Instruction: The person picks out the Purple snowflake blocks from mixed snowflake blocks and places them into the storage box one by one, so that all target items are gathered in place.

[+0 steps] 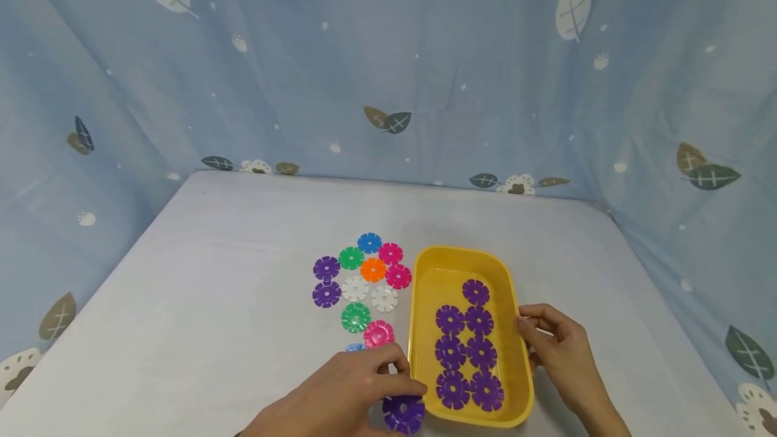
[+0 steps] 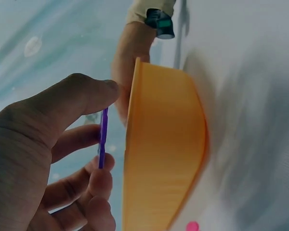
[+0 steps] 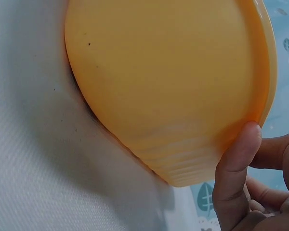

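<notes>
A purple notched plastic disc (image 1: 403, 414) is pinched between the thumb and fingers of my left hand (image 1: 349, 393), just left of the near end of a yellow tray (image 1: 525, 383). In the left wrist view the disc (image 2: 103, 137) appears edge-on, apart from the tray wall (image 2: 159, 144). Several purple discs (image 1: 450, 351) lie flat inside the tray, roughly in two columns. My right hand (image 1: 564, 356) grips the tray's right rim; the right wrist view has a fingertip (image 3: 250, 137) pressed to the wall beneath that rim.
Left of the tray, loose discs lie on the white tabletop (image 1: 212, 302): purple (image 1: 326, 294), green (image 1: 355, 317), pink (image 1: 379, 334), orange (image 1: 373, 270), white (image 1: 385, 298) and blue (image 1: 369, 243). A blue leaf-print curtain (image 1: 425, 73) surrounds the table's back and sides.
</notes>
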`<state>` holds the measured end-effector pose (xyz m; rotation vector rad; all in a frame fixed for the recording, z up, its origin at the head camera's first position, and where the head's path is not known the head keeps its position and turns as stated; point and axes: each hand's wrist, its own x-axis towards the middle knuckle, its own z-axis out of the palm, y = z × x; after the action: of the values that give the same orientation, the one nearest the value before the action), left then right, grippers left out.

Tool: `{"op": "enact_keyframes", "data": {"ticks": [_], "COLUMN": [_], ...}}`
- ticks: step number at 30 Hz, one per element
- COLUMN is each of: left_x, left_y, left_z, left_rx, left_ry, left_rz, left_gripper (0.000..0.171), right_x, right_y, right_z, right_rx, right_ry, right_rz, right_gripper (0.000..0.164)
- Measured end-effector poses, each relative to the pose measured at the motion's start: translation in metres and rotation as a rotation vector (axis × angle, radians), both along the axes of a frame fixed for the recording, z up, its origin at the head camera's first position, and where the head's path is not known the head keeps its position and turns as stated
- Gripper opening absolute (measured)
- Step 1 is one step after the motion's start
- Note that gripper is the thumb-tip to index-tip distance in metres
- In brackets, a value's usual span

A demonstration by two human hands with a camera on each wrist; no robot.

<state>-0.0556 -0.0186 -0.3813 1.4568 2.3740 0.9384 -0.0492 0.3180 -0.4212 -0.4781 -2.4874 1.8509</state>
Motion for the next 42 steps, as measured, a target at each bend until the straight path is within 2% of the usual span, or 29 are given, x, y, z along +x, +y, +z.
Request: {"op": "enact_keyframes", "data": {"ticks": [8, 13, 21, 28, 42], "left_x": [-0.003, -0.008, -0.016, -0.027, -0.042], "left_y": [0.003, 0.009, 0.021, 0.027, 0.042], "left_z": [-0.005, -0.006, -0.007, -0.007, -0.008], "left_rx": [0.074, 0.060, 0.035, 0.030, 0.019], "left_ry": [0.057, 0.115, 0.116, 0.180, 0.149], "left_rz": [0.039, 0.044, 0.047, 0.075, 0.101], "left_gripper": [0.041, 0.044, 0.041, 0.044, 0.041], "right_x": [-0.002, -0.002, -0.002, -0.002, 0.000], "right_y": [-0.005, -0.004, -0.002, -0.003, -0.002], "right_z": [-0.002, -0.002, -0.001, 0.000, 0.001], "right_rx": [-0.014, -0.002, 0.013, 0.009, 0.021], "right_ry": [-0.001, 0.006, 0.013, 0.008, 0.033], "right_rz": [-0.008, -0.008, -0.017, -0.017, -0.015], "right_gripper": [0.032, 0.032, 0.031, 0.031, 0.030]}}
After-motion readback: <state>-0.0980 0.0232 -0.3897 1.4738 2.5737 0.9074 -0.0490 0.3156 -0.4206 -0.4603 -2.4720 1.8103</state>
